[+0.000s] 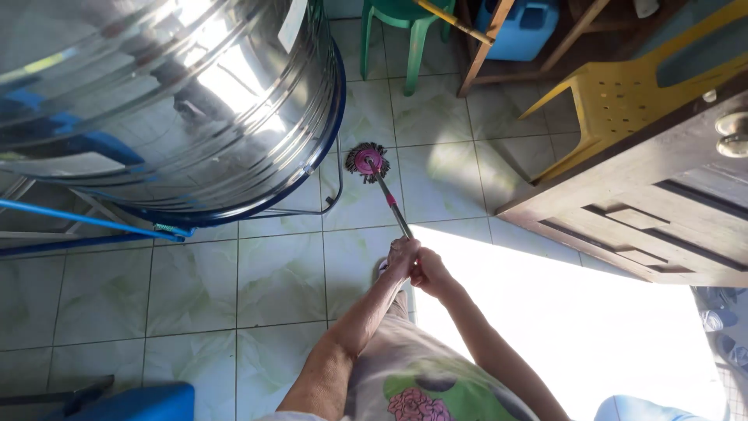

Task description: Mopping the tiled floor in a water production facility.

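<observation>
Both hands, left [403, 257] and right [428, 273], clench the mop [368, 160] handle, head down on the tiles [195, 288] by the steel tank [171, 101], looks like mopping's midway, near floor not reached.

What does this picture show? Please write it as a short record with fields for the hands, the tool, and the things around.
left hand: closed around the mop handle, slightly further along it than the other hand
right hand: closed around the mop handle, beside the left hand
mop: round pink head with dark strands, resting on the floor
floor: pale green tiles, bright sunlight patch at the right
tank: large shiny steel cylinder with blue rim, left of the mop head
door: dark wooden, open, at the right
chairs: yellow plastic chair, green plastic chair
</observation>
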